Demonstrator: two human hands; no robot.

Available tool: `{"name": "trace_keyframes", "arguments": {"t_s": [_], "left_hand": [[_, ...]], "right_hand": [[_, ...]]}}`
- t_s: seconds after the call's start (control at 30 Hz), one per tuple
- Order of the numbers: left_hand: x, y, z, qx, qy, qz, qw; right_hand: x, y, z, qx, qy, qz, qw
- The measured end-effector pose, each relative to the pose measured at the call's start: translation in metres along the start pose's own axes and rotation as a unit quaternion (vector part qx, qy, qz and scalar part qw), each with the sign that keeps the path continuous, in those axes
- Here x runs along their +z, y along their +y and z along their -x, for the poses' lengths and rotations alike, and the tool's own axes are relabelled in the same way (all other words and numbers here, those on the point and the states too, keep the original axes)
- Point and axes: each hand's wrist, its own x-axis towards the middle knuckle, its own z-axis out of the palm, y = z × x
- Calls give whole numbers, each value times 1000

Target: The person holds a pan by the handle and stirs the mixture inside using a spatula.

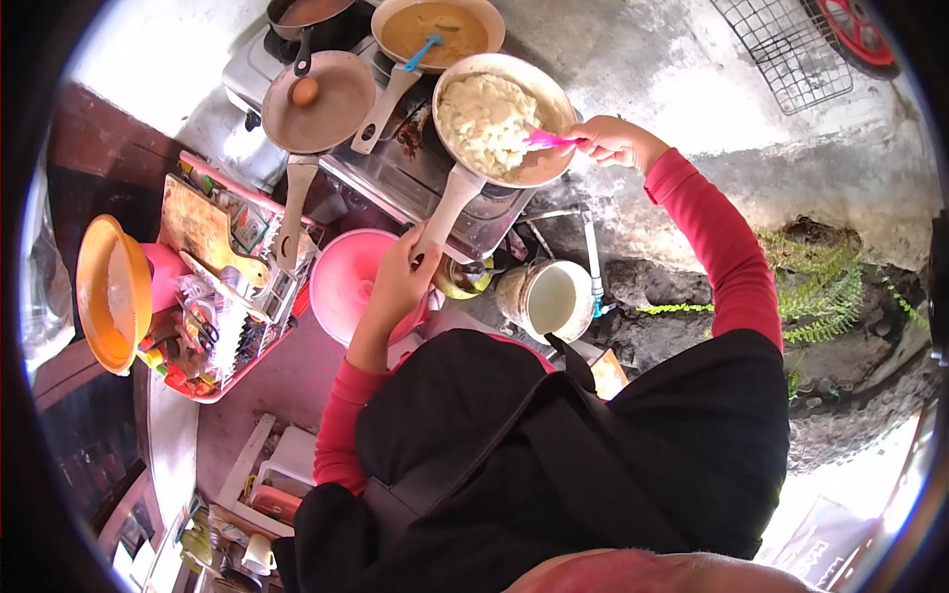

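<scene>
My left hand [397, 289] is wrapped round the pale handle [450, 210] of a frying pan [554, 87] on the stove. A heap of pale, lumpy, mash-like food [482, 117] fills much of that pan. With closed fingers my right hand [619, 144] grips a pink spatula [550, 140] at the pan's right side. The spatula's head touches the edge of the food; its exact shape is partly hidden.
On the stove [381, 193], another pan [341, 124] holds a brown egg [304, 92]. Behind is a pan of orange-brown sauce [415, 28] with a blue utensil [425, 49]. Below stand a pink basin [341, 282], a bucket [554, 301] and a crowded dish rack [232, 371].
</scene>
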Motion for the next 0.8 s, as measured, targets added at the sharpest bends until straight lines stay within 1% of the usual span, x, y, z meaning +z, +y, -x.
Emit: {"name": "trace_keyframes", "arguments": {"t_s": [0.03,0.07,0.1,0.17,0.2,0.23,0.27,0.3,0.33,0.37,0.43,0.5,0.53,0.57,0.63,0.67,0.7,0.77,0.8], "left_hand": [[0,-2,0,-4,4,6,1000],[1,-3,0,-8,7,12,1000],[1,-3,1,-8,6,12,1000],[1,-3,1,-12,9,2,1000],[0,-2,1,-11,10,1,1000],[0,-1,1,-3,9,7,1000],[0,-1,1,5,5,13,1000],[0,0,1,5,6,13,1000],[0,1,1,11,6,8,1000],[0,2,1,16,6,3,1000],[0,0,2,11,4,7,1000],[-1,1,2,5,3,12,1000],[-1,3,3,3,2,5,1000],[-1,5,3,1,0,-2,1000],[-2,8,3,-3,-2,-14,1000],[-3,9,3,-5,-5,-25,1000],[-3,8,2,-4,-2,-26,1000],[-2,4,2,-4,5,-46,999],[-2,2,2,-5,8,-45,999]], "right_hand": [[-2,-2,2,-14,10,-2,1000],[-9,-4,0,-27,0,44,999],[-11,-10,2,-27,0,43,999],[-13,-25,6,-22,58,157,986],[-17,-32,5,-54,53,192,979],[-16,-37,5,-56,52,194,978],[-14,-44,3,-145,98,300,938],[-6,-58,7,-231,142,398,876],[7,-72,15,-216,138,443,859],[20,-76,9,-217,139,443,859],[46,-68,-13,-232,230,511,795],[70,-51,-26,-276,245,549,750],[75,-44,-25,-309,235,542,745],[70,-42,-23,-310,234,542,745],[62,-54,-2,-318,177,658,659],[56,-59,-8,-319,213,661,646],[52,-69,-7,-321,213,661,644],[45,-86,-3,-299,298,652,630],[43,-89,1,-301,297,653,628]]}}
